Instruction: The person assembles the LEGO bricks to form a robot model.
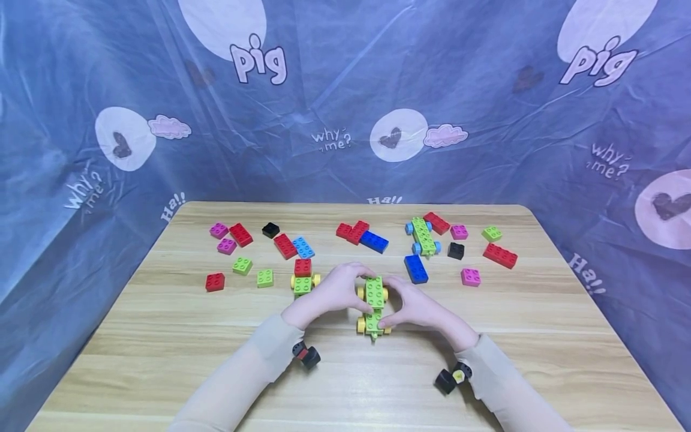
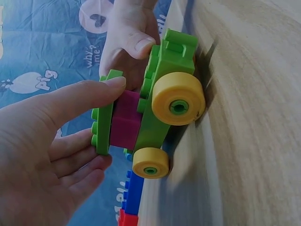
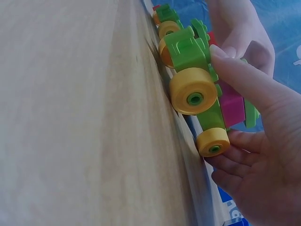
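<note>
Taking the blue-wheeled base [image 1: 423, 236] as our marker, we see a red brick [image 1: 436, 222] just behind it, a black brick [image 1: 456, 251] just to its right and a blue brick [image 1: 415, 269] near it on the person's side. Left of the marker lies a cluster of red and dark blue bricks [image 1: 374, 242]; farther left stands a second car [image 1: 303, 285] bearing a red block [image 1: 303, 267], with the left hand [image 1: 337, 289] blocking part of our view of it. The held car [image 1: 373, 300] is left of the marker and closer to the person, clasped from both sides: the left hand pinches its upper plate [image 2: 106, 127], while the right hand [image 1: 415, 303] curls about the base [image 2: 150, 129], thumb on its near end. We find a green base on yellow wheels [image 2: 178, 99], a magenta block [image 2: 126, 120] and a green studded plate stacked on it (the magenta shows only from the wrists). Fingers cover parts of its sides, its underside is hidden, and we cannot tell whether every wheel touches the table [image 1: 372, 384].
</note>
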Demonstrator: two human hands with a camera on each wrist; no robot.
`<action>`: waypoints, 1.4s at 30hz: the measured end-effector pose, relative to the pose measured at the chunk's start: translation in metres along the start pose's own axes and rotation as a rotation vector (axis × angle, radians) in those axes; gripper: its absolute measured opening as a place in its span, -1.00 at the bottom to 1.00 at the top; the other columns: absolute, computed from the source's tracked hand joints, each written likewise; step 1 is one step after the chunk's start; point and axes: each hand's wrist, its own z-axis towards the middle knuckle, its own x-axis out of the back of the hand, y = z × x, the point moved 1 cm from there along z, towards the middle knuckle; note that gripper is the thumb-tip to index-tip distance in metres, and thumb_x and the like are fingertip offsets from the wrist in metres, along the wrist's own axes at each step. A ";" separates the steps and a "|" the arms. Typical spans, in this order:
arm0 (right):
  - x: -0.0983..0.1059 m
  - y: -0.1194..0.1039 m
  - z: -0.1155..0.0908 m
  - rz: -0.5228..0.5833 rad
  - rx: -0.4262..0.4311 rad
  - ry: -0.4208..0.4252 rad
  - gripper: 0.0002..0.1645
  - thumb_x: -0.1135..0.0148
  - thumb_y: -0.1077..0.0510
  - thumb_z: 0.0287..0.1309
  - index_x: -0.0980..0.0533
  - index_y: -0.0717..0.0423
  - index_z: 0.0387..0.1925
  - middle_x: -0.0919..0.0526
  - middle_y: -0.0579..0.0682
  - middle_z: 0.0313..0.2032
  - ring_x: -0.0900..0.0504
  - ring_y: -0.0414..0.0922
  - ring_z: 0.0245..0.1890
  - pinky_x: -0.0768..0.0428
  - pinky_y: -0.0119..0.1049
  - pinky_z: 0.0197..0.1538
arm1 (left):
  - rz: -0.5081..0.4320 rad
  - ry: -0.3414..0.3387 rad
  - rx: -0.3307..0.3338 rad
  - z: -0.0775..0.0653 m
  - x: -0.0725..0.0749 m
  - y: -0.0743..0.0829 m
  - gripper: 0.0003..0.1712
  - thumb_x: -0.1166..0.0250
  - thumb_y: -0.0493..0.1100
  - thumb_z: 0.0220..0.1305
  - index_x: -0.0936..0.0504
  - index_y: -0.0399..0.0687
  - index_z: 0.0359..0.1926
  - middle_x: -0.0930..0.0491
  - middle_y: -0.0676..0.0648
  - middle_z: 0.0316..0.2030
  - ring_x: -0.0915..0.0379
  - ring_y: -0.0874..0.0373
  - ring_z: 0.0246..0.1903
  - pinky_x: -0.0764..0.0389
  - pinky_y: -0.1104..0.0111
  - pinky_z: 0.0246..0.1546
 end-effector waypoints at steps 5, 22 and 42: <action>0.000 0.000 0.000 0.003 0.006 0.004 0.14 -0.57 -0.14 -0.25 -0.28 0.30 0.31 -0.30 0.30 0.33 -0.22 0.24 0.36 -0.18 0.18 0.37 | -0.009 0.002 -0.022 -0.003 -0.001 0.000 -0.24 -0.58 0.00 -0.13 -0.54 -0.06 0.16 -0.55 -0.04 0.14 -0.46 0.03 0.15 -0.47 0.15 0.18; -0.002 0.003 -0.001 0.027 0.018 -0.004 0.15 -0.55 -0.16 -0.24 -0.25 0.25 0.34 -0.29 0.26 0.35 -0.20 0.22 0.38 -0.15 0.20 0.38 | 0.031 0.016 -0.077 -0.004 -0.002 0.004 -0.18 -0.45 0.15 0.04 -0.46 -0.13 0.26 -0.49 -0.08 0.23 -0.34 0.02 0.27 -0.37 0.12 0.28; -0.003 0.002 -0.001 0.007 0.004 0.006 0.18 -0.56 -0.14 -0.24 -0.23 0.34 0.33 -0.28 0.31 0.34 -0.21 0.25 0.37 -0.17 0.19 0.37 | 0.026 0.017 -0.048 -0.001 -0.005 0.006 -0.25 -0.48 0.10 0.01 -0.52 -0.11 0.21 -0.55 -0.07 0.17 -0.39 0.01 0.22 -0.40 0.13 0.25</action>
